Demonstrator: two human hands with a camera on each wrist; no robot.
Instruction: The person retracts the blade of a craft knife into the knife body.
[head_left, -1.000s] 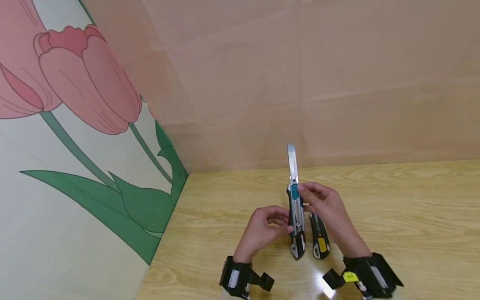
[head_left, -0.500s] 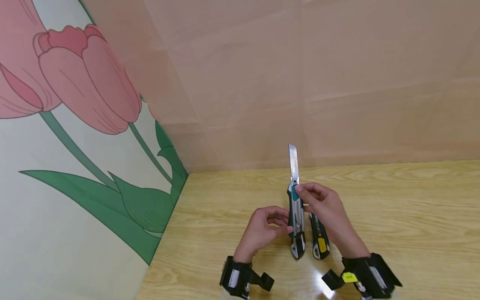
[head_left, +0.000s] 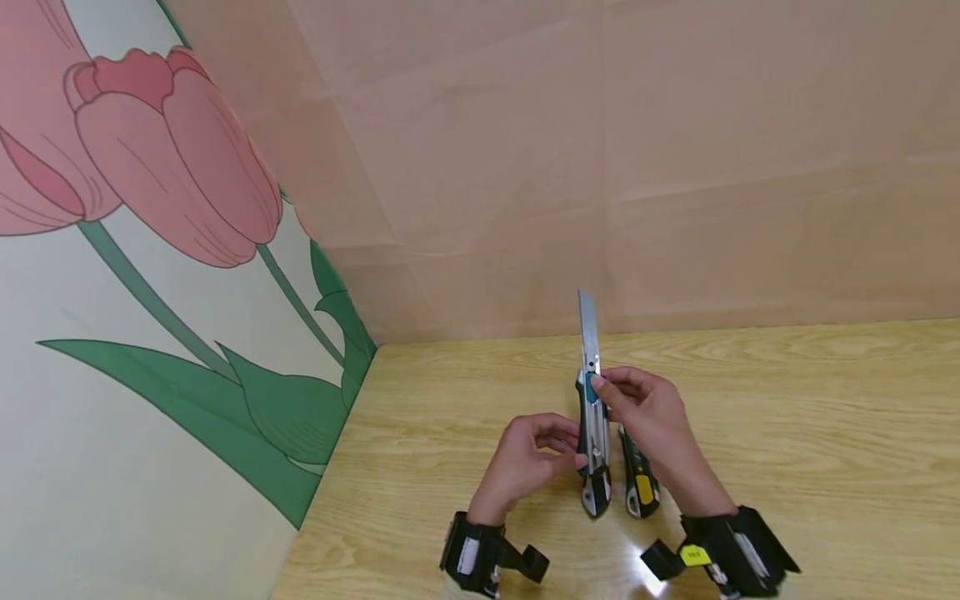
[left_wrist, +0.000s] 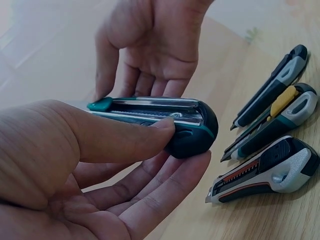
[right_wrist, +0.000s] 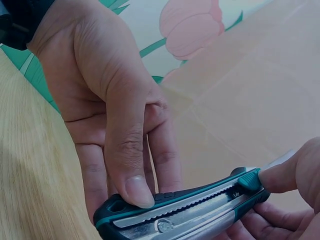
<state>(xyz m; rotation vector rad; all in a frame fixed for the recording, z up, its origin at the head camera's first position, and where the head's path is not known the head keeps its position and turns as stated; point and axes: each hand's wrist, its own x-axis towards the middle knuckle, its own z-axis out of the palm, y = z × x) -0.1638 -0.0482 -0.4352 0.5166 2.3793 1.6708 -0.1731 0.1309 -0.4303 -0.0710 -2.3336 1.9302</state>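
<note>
A snap-off utility knife [head_left: 595, 442] with a teal slider and a long bare blade [head_left: 588, 332] points away from me above the table. My left hand [head_left: 528, 458] grips the lower handle from the left, its thumb lying along the body in the left wrist view. From the other side, my right hand [head_left: 656, 417] holds the front of the handle, and its thumb presses the teal slider [right_wrist: 250, 181]. Beside it lies a utility knife with a yellow slider [head_left: 640, 475]. The left wrist view shows it between a grey-black knife [left_wrist: 272, 87] and a silver-black knife [left_wrist: 262, 172].
The wooden table [head_left: 825, 433] reaches back to a brownish sheet [head_left: 675, 167] that hangs behind it. Along the left runs a wall panel [head_left: 172, 433] printed with pink tulips.
The right thumb and teal slider have slid slightly back towards me, and the blade tip has shifted a little right and down. The left hand stays almost still.
</note>
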